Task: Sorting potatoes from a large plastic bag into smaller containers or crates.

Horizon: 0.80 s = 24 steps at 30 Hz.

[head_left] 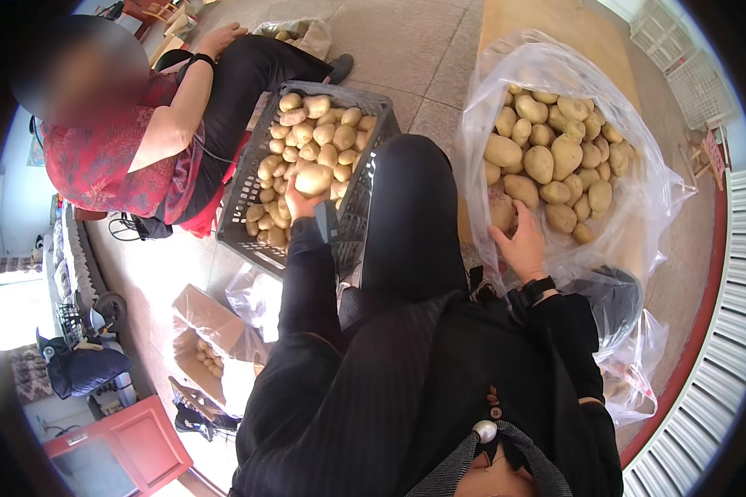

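Observation:
My left hand (303, 200) holds a large pale potato (313, 180) just above the heap in a black plastic crate (248, 248). Smaller potatoes (326, 135) fill that crate. On the right, a clear plastic bag (628, 223) stands with its mouth wide, holding many potatoes (539, 164). My right hand (525, 245) reaches into its near left side. The thumb and forefinger lie around the near side of a partly reddish potato (501, 212); the other fingers are mostly hidden.
Another person (155, 136) sits beyond the crate at the left. Behind them is a bag (317, 38) of potatoes. A cardboard box (189, 360) with potatoes stands lower left. My knee (413, 168) rises between crate and bag. A white radiator (721, 348) lines the right wall.

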{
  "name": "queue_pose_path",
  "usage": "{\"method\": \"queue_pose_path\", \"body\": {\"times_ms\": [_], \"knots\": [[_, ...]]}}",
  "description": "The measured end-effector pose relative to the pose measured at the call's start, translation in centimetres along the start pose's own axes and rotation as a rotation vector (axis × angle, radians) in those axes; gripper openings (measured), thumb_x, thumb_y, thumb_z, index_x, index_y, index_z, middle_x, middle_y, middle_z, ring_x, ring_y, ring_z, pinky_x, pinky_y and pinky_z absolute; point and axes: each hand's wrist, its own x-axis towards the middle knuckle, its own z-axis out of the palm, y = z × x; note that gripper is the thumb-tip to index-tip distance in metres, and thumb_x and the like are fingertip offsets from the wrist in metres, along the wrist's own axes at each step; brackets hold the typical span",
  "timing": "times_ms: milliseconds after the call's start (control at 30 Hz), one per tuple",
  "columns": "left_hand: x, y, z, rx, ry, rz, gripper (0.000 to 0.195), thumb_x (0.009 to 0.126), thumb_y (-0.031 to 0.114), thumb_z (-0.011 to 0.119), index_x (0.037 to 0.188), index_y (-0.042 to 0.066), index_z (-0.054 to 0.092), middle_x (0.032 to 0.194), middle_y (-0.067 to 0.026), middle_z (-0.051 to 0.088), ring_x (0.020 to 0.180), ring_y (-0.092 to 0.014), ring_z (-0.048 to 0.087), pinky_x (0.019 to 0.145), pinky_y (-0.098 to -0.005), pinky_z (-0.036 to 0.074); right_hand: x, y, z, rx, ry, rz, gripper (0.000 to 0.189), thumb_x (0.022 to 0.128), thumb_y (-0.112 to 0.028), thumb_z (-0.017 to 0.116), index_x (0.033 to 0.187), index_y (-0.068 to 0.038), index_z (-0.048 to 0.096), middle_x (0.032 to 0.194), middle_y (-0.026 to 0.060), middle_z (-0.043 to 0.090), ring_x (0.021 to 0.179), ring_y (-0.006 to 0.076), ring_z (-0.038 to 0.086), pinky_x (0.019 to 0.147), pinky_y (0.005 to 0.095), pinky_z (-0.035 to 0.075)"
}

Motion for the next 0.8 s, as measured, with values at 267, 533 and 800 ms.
{"method": "queue_pose_path", "body": {"times_ms": [267, 533, 800], "knots": [[5.2, -0.7, -6.8, 0.239, -0.075, 0.180, 0.054, 0.083, 0.047, 0.038, 0.121, 0.008, 0.040, 0.122, -0.0139, 0.041, 0.110, -0.035, 0.041, 0.084, -0.0567, 0.036, 1.4, -2.6, 0.4, -0.008, -0.122, 0.197, 0.076, 0.065, -0.032, 0.067, 0.125, -0.004, 0.030, 0.112, 0.0244, 0.046, 0.099, 0.0381, 0.048, 0.081, 0.0405, 0.041], [5.6, 1.5, -4.2, -0.741, 0.270, -0.097, 0.052, 0.086, 0.033, 0.042, 0.122, -0.004, 0.030, 0.121, -0.0179, 0.040, 0.111, -0.033, 0.041, 0.093, -0.0455, 0.036, 2.2, -2.1, 1.2, 0.062, -0.113, 0.295, 0.067, 0.063, -0.028, 0.069, 0.115, -0.002, 0.036, 0.101, 0.0257, 0.050, 0.094, 0.0383, 0.050, 0.079, 0.0403, 0.042], [-3.5, 1.6, 5.2, -0.447, -0.449, -0.204, 0.036, 0.088, 0.019, 0.041, 0.111, -0.008, 0.037, 0.114, -0.0213, 0.047, 0.106, -0.031, 0.048, 0.091, -0.0422, 0.041, 2.0, -1.7, 1.0, 0.199, -0.009, 0.331, 0.055, 0.064, -0.030, 0.070, 0.103, 0.000, 0.044, 0.088, 0.0216, 0.057, 0.085, 0.0351, 0.055, 0.074, 0.0381, 0.043]]}}
